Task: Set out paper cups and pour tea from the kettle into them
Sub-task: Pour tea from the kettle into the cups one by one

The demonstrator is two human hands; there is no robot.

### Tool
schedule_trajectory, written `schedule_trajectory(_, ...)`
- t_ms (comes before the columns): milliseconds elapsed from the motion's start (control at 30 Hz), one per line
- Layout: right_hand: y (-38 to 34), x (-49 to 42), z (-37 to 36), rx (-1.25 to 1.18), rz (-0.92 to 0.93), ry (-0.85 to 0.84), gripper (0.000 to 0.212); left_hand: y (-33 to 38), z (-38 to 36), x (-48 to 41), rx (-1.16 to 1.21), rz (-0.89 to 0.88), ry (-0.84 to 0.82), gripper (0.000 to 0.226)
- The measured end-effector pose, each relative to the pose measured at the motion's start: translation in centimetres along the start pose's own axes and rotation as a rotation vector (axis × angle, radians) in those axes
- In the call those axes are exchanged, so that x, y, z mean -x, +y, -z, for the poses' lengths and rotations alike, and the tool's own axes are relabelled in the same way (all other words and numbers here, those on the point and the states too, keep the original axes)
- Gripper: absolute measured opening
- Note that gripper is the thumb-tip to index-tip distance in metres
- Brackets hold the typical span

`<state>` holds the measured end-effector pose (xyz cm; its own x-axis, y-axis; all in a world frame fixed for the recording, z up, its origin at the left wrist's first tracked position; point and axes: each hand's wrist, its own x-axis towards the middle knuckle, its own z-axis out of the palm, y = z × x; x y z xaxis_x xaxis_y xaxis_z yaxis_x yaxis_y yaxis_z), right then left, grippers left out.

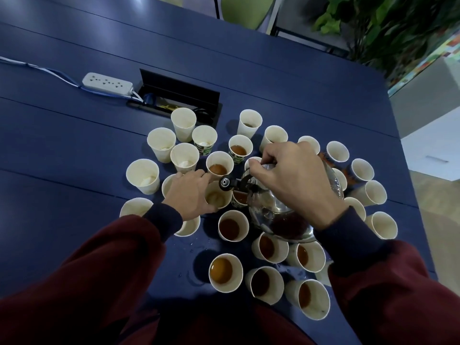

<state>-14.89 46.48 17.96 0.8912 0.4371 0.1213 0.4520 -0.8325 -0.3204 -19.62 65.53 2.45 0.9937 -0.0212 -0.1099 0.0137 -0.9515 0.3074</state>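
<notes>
— Kettle [273, 212] was tipped right over, right hand [293, 180] clamped on its top handle from above, spout [225, 182] swung across towards the left hand [194, 192]!
— And the left hand, what had it got?
— Fingers and thumb were curled round a paper cup [217, 197], steadying it on the blue surface [74, 145] just under the spout. A little pale tea sat in its bottom; whether a stream was falling, I couldn't tell.
— Any poured ones?
— Plenty! Filled cups [225, 272] stood on the near side of both hands, dark tea in each, and two more just beyond the left fingertips.
— Empties?
— Empty cups [362, 169] ringed the outer and far side of the right hand, others stood beyond the left.
— Farther out?
— A white power strip [107, 83] lay well beyond the left hand, beside an open cable hatch [179, 93].
</notes>
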Motion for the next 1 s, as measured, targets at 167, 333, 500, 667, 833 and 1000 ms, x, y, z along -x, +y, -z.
schedule_trajectory(167, 0.0, 0.1, 0.1, -0.005, -0.007, 0.01, 0.033, 0.2, 0.3, 0.0, -0.016, 0.005, -0.011, 0.067)
schedule_trajectory(333, -0.3, 0.2, 0.2, -0.001, 0.002, 0.017, 0.034, 0.2, 0.3, 0.1, -0.03, 0.009, -0.016, 0.066)
schedule_trajectory(500, -0.5, 0.1, 0.4, -0.013, -0.014, 0.016, 0.036, 0.3, 0.3, 0.1, -0.034, 0.011, -0.014, 0.064)
schedule_trajectory(667, -1.0, 0.4, 0.6, -0.04, -0.021, 0.044, 0.036, -0.1, 0.7, 0.9, 0.008, 0.002, 0.017, 0.06)
schedule_trajectory(833, -0.6, 0.8, 0.9, -0.213, -0.095, 0.118, 0.042, -1.2, 0.9, 2.7, 0.075, 0.024, 0.163, 0.045)
schedule_trajectory(1000, -1.2, 1.3, 0.9, -0.313, -0.073, 0.185, 0.046, -2.1, 1.4, 5.4, 0.127, 0.084, 0.257, 0.048)
